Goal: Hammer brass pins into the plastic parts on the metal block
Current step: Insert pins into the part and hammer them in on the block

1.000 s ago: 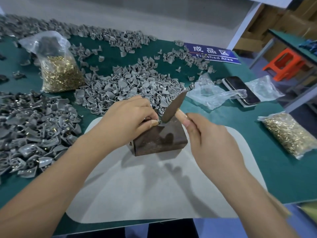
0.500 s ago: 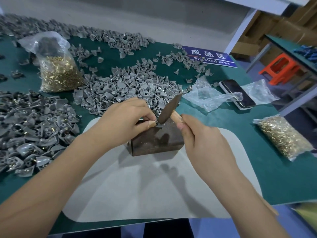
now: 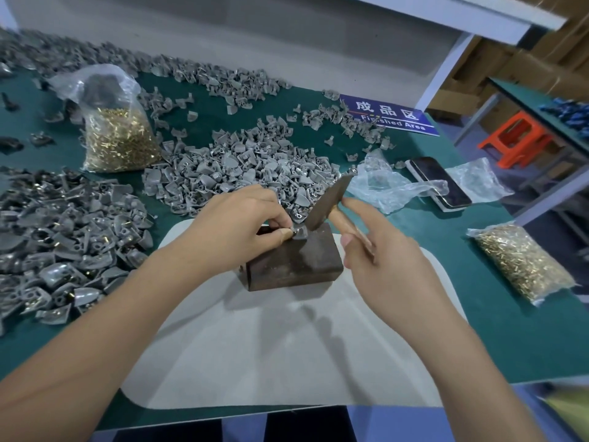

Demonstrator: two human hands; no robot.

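A rusty brown metal block [image 3: 296, 261] stands on a grey mat [image 3: 287, 346] at the table's middle. My left hand [image 3: 236, 224] pinches a small grey plastic part [image 3: 299, 232] on the block's top far edge. My right hand [image 3: 379, 260] grips the wooden handle of a hammer [image 3: 328, 202]; its dark head slants down with its lower end at the part. Any brass pin in the part is too small to make out. Loose grey plastic parts [image 3: 242, 167] lie heaped behind the block.
A bag of brass pins [image 3: 118, 138] stands at the back left, another pin bag [image 3: 522, 260] lies at the right. A darker heap of parts [image 3: 60, 237] fills the left. A phone [image 3: 438, 181], crumpled plastic bags [image 3: 392, 186] and a blue sign [image 3: 389, 118] lie beyond the block.
The hammer head has stayed at the part on the block with only slight shifts. My right index finger now points more forward along the handle. The left hand keeps its pinch.
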